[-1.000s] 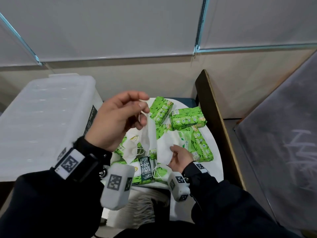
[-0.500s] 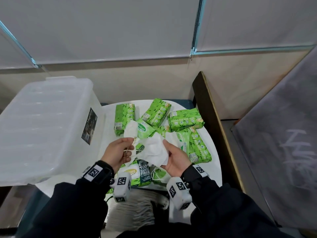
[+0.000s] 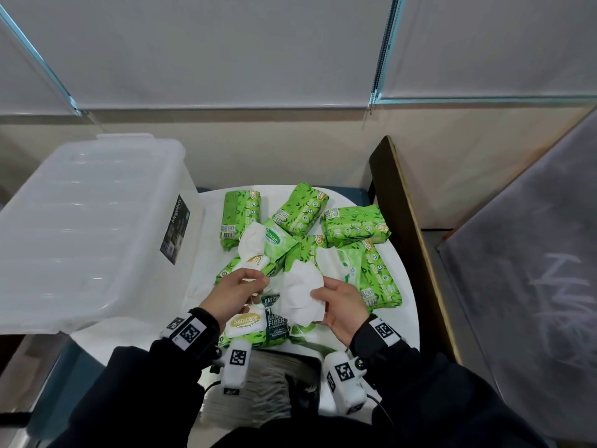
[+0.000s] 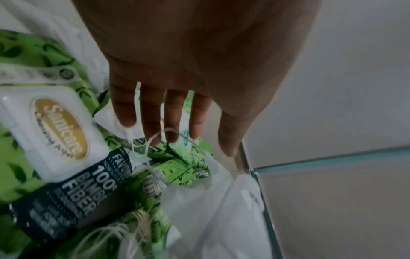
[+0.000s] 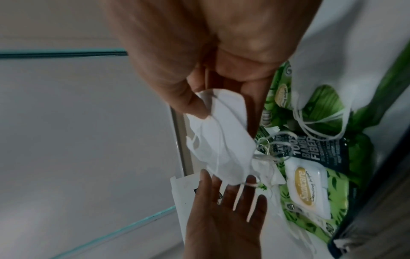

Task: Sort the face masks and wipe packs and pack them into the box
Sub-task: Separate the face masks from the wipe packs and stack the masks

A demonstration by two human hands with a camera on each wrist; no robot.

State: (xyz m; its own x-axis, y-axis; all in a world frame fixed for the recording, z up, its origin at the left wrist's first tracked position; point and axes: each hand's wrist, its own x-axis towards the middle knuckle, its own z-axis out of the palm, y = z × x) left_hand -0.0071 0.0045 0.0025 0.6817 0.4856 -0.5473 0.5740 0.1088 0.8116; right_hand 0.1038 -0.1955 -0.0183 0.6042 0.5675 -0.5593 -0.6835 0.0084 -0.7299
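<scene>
My right hand [image 3: 318, 291] pinches a white face mask [image 3: 300, 295] between thumb and fingers, just above the green wipe packs [image 3: 355, 224] piled on the white round table [image 3: 405, 321]. In the right wrist view the thumb of the right hand [image 5: 199, 105] presses on the mask [image 5: 221, 140]. My left hand [image 3: 258, 281] is beside it; its fingers [image 5: 228, 198] are straight and spread and touch the mask's lower edge and ear loop. A second mask [image 3: 250, 244] lies on the packs. The large Sanicare pack [image 3: 248, 321] lies under my hands. The translucent lidded box [image 3: 97, 221] stands at the left.
A dark wooden board [image 3: 400, 221] stands along the table's right side, and a grey slanted panel [image 3: 533, 286] is beyond it. A pale ribbed stack [image 3: 258, 383] sits below the table's near edge. Loose ear loops [image 4: 124, 233] trail over the packs.
My left hand has come down from its raised position, where it held a mask up, to the mask in my right hand. Since half a second ago the hands have hardly moved.
</scene>
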